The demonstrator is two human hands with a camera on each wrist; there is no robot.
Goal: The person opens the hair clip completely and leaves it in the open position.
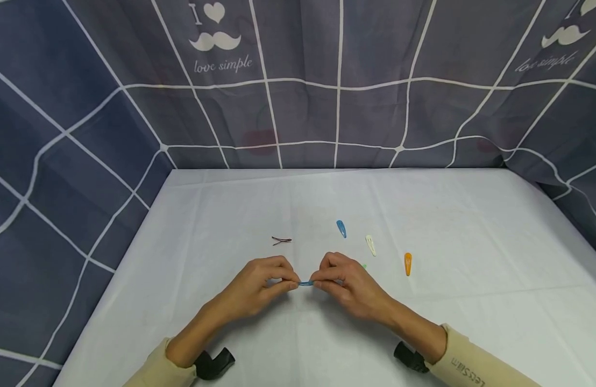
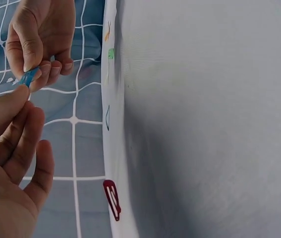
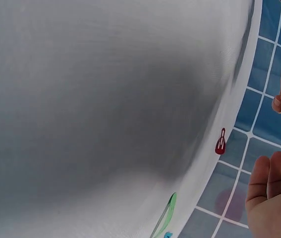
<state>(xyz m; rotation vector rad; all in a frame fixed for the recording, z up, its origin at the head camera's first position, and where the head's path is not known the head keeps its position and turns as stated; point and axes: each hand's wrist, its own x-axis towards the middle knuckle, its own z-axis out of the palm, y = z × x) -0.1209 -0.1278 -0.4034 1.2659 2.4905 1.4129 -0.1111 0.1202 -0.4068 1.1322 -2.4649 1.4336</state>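
Blue snap hair clip, ends pinched by left hand and right hand; dark-red clip beyond.

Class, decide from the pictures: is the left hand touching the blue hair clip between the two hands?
Touching. The head view shows it: the left hand pinches the near end of the blue hair clip between thumb and fingertips.

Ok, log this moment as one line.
left hand: pinches held blue clip | right hand: pinches its other end | white table: red clip, second blue clip, cream clip, orange clip, green clip
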